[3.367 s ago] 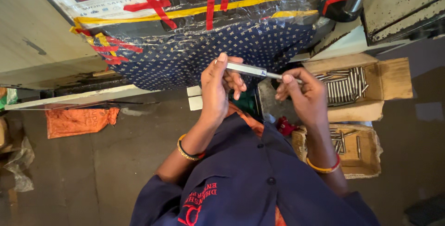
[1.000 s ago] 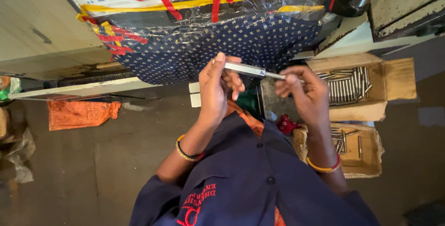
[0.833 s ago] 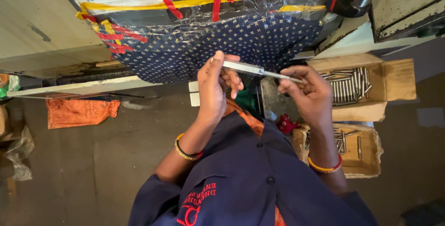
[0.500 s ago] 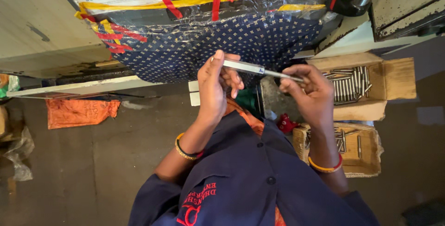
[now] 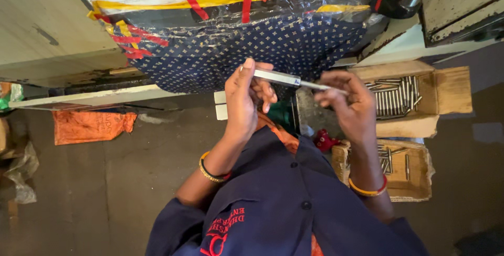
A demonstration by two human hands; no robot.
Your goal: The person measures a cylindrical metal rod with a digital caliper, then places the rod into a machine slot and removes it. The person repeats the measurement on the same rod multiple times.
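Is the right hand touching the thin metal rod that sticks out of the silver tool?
Touching. The head view shows the right hand pinching the thin metal rod between its fingertips, while the left hand holds the silver tool.

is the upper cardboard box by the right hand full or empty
Partly filled. The open brown cardboard box holds a loose layer of thin silver metal pins; bare cardboard shows beside them.

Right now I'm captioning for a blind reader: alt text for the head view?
Two bare hands hold a slim metal rod between them, left hand and right hand, above cardboard boxes of metal pins.
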